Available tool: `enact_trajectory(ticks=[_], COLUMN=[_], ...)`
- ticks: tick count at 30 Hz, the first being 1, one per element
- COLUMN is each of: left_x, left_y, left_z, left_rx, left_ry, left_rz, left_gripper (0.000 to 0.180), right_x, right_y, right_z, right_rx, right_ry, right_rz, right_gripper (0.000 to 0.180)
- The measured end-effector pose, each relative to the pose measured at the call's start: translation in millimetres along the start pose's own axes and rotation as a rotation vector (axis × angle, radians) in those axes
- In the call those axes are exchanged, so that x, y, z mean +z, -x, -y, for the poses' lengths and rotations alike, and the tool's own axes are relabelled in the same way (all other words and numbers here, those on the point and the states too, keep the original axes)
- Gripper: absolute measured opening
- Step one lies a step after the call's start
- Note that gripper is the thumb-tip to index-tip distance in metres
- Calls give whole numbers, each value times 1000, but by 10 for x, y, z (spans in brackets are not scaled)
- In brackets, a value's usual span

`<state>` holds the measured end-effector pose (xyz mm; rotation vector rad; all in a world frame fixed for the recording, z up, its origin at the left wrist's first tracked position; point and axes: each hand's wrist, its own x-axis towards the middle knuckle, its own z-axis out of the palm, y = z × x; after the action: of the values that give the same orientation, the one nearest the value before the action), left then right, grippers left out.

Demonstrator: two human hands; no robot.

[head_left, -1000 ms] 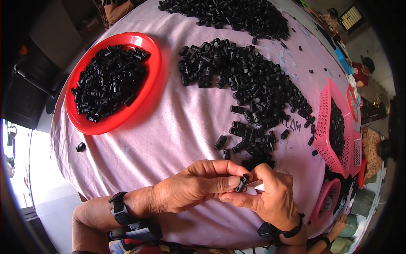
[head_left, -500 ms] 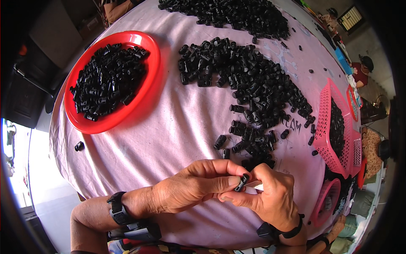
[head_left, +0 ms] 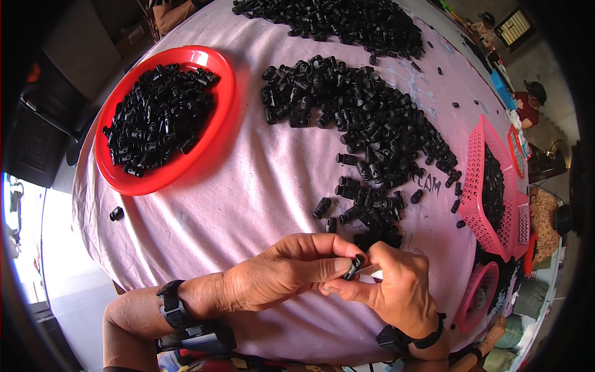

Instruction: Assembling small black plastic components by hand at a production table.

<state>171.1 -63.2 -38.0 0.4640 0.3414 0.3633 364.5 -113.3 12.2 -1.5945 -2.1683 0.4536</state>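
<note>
Pinched between the thumb and fingers of my left hand (head_left: pixel 276 276) is a small black plastic cord lock (head_left: pixel 354 266), held tilted. My right hand (head_left: pixel 400 288) is closed beside it around a thin, pale, flat tool (head_left: pixel 372 271), possibly a blade, most of which the fingers hide. The tool's end meets the cord lock or lies just beside it; I cannot tell which. Just beyond my hands spreads a loose heap of similar black cord locks (head_left: pixel 372 136). At the left, a red plastic plate (head_left: pixel 224 118) carries another pile of them.
A second black heap (head_left: pixel 347 25) lies at the far side of the pink tablecloth (head_left: pixel 248 186). One stray cord lock (head_left: pixel 116 214) rests at the left. Pink baskets (head_left: pixel 474 186) with black pieces line the right side. Another person's arm (head_left: pixel 494 338) shows at the lower right.
My right hand has shifted very slightly, and less of the pale tool shows beside the fingers. My left hand and the cord lock stay in place.
</note>
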Motion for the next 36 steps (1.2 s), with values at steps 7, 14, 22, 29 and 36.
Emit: enact_trajectory(ticks=[7, 14, 22, 29, 36], left_x=[26, 3, 78, 54, 11], left_y=[-28, -22, 21, 30, 27], left_z=[-3, 21, -81, -89, -92], left_rx=[-17, 0, -5, 25, 33], left_ry=[48, 23, 58, 94, 141], left_rz=[-27, -28, -90, -67, -29], left_gripper=[23, 24, 25, 24, 24], right_x=[-24, -26, -36, -27, -73], right_y=[2, -16, -40, -37, -38], right_z=[28, 51, 89, -16, 25], right_rx=[38, 35, 42, -71, -39], right_ry=[2, 10, -344, -411, -333], right_rz=[-20, 14, -148, -138, -121], right_gripper=[54, 53, 29, 22, 17])
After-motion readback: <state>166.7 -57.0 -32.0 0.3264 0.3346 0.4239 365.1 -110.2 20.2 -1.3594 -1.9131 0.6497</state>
